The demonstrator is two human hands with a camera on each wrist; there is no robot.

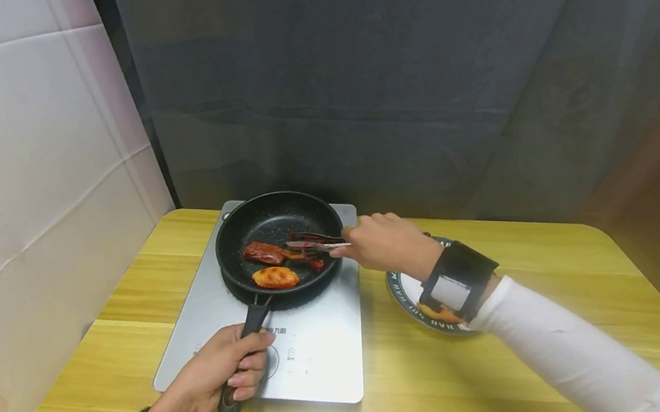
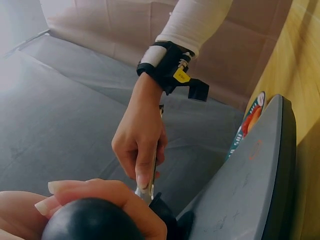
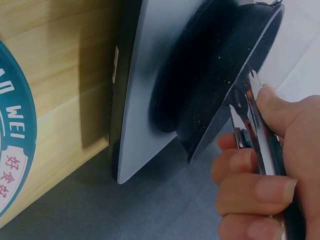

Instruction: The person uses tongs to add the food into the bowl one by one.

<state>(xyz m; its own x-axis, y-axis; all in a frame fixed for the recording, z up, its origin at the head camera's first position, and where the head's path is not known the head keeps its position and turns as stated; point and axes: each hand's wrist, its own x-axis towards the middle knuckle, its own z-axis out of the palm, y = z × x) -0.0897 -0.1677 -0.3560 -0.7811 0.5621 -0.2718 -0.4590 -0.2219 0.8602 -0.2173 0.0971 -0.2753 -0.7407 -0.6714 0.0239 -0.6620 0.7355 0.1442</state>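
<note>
My left hand [image 1: 220,368] grips the black handle [image 1: 255,318] of a frying pan [image 1: 274,220], fingers wrapped round it. The pan is over a silver cooktop. My right hand [image 1: 391,243] holds metal tongs [image 3: 267,145], and their tips reach down inside the pan's right side. In the pan lie a dark red glazed piece of meat [image 1: 264,253] and an orange-brown piece like a chicken wing [image 1: 275,278]. Small reddish bits lie by the tong tips; whether the tips pinch anything is unclear. The left wrist view shows the left fingers [image 2: 115,192] around the handle's end.
The flat cooktop [image 1: 322,361] stands on a wooden table [image 1: 115,349]. Right of it, partly behind my right wrist, a plate [image 1: 399,289] with a dark lettered rim bears orange-brown food [image 1: 440,313]. A dark cloth [image 1: 355,96] hangs behind, a pale one [image 1: 35,163] at left.
</note>
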